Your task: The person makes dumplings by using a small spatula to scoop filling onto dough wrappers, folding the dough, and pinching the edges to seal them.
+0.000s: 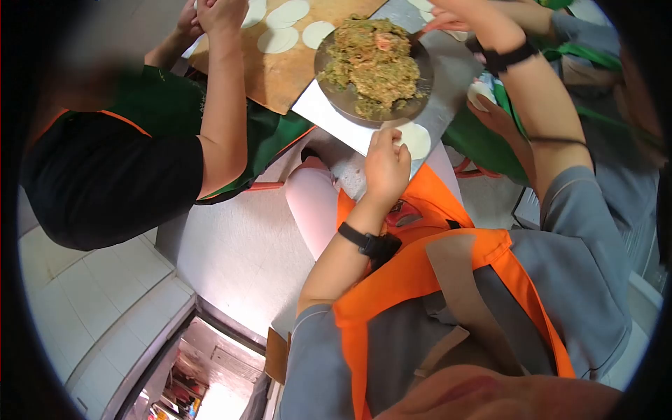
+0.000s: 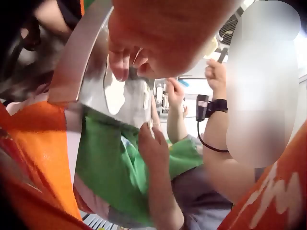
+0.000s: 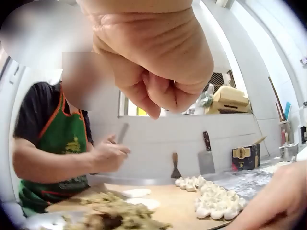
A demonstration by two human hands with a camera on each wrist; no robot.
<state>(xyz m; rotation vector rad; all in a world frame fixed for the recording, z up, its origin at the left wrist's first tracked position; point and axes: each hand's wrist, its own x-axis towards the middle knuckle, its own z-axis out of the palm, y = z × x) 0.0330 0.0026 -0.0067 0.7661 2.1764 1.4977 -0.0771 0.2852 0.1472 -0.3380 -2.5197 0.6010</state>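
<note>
In the head view my left hand is at the table's near edge, its curled fingers pinching the rim of a round white dough wrapper. In the left wrist view that wrapper shows below the fingertips. My right hand is curled above the board in the right wrist view. In the left wrist view this right hand grips the dark handle of a utensil. The handle leans into a metal bowl heaped with green-brown filling; the tip is hidden.
More wrappers lie on a wooden board at the left. Behind the filling sit several pleated dumplings; a cleaver and scraper stand against the wall. A person in a green apron works at the left, another at the right.
</note>
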